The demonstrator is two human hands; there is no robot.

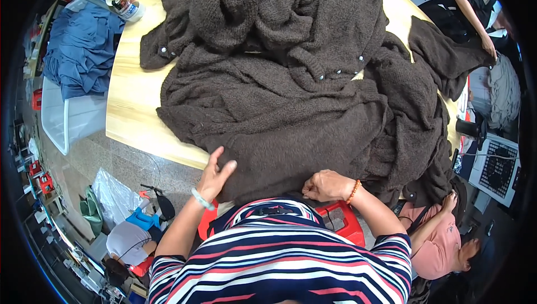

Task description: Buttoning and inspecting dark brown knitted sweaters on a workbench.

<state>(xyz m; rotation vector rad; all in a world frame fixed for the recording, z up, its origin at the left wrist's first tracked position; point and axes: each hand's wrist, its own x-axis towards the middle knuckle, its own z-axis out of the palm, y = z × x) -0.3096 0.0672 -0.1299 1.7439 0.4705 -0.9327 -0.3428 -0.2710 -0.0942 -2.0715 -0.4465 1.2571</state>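
Heaped brown knitwear [291,153], piled blue cloth [81,46] and co-workers [436,251] show a garment workshop.

We see dark-brown knit garments [302,147], pale-yellow wood-grain surface [131,102], blue cloth [81,46], red stool [353,228], navy-white-red striped shirt [279,265], orange bead bracelet [353,191].

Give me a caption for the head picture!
Left hand and right hand at brown knitted clothes on a table.

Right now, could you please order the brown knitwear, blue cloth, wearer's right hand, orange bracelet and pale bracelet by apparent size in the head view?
1. Brown knitwear
2. Blue cloth
3. Right hand
4. Orange bracelet and pale bracelet: too alike to rank
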